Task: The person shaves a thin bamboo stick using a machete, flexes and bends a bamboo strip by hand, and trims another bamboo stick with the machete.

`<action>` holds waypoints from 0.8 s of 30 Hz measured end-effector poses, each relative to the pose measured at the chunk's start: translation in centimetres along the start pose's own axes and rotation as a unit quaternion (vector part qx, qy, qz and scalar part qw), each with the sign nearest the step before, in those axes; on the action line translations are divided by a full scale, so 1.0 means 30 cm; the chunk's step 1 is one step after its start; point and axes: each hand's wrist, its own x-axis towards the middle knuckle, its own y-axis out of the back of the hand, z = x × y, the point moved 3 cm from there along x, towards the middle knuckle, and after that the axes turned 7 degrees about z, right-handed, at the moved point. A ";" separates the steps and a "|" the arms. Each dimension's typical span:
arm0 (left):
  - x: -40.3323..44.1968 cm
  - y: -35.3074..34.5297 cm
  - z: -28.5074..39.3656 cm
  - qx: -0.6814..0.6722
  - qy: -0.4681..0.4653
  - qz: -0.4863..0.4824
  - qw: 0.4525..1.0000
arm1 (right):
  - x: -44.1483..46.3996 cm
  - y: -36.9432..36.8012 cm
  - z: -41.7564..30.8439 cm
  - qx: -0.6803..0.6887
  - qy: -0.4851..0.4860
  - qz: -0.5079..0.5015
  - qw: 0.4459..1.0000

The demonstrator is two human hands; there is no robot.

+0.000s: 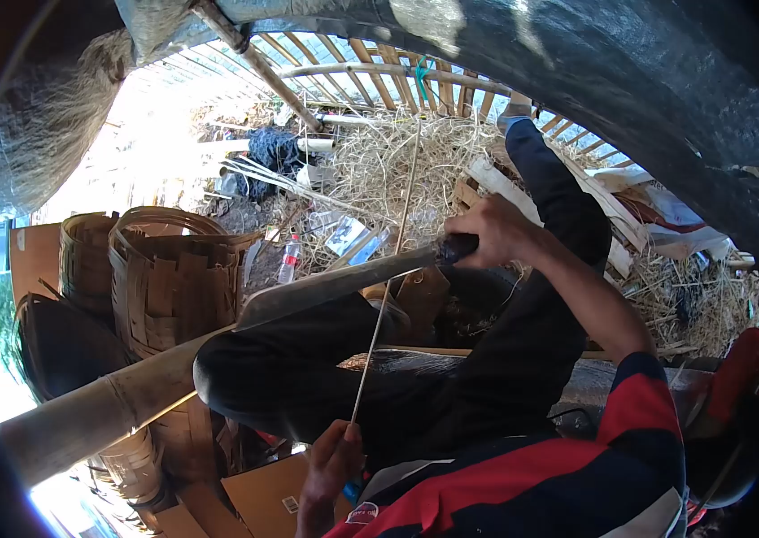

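My right hand (pixel 492 235) is closed around the dark handle of a machete (pixel 335 285). Its long, wide blade points left across my bent leg, and its tip lies near a thick bamboo pole (pixel 110 403). Low in the view, my left hand (pixel 335 457) pinches the near end of a thin bamboo strip (pixel 370 350). From there the strip rises past the blade toward the heap of shavings. Strip and blade cross near the machete's handle; whether they touch I cannot tell.
Woven bamboo baskets (pixel 178 278) stand at the left, with cardboard (pixel 263 498) below them. Ahead lie a heap of bamboo shavings (pixel 379 166), a plastic bottle (pixel 290 258) and a slatted bamboo fence (pixel 370 72). A dark tarp (pixel 631 81) hangs overhead.
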 end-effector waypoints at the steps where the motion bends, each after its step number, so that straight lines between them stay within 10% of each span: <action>1: -0.012 0.009 0.009 0.013 0.004 0.007 1.000 | 0.000 -0.011 0.029 -0.005 -0.011 -0.003 1.000; 12: 0.012 0.060 -0.061 -0.010 -0.055 0.079 0.995 | -0.113 -0.185 0.532 0.068 -0.385 0.299 0.870; 14: 0.026 0.072 -0.071 0.051 -0.039 0.124 0.990 | -0.189 -0.253 0.532 0.297 -0.552 0.339 0.701; 21: 0.076 0.048 -0.072 0.137 -0.081 0.141 0.977 | -0.281 -0.335 0.427 0.571 -0.559 0.322 0.508; 24: 0.073 0.037 -0.063 0.152 -0.079 0.152 0.973 | -0.271 -0.353 0.381 0.573 -0.566 0.308 0.507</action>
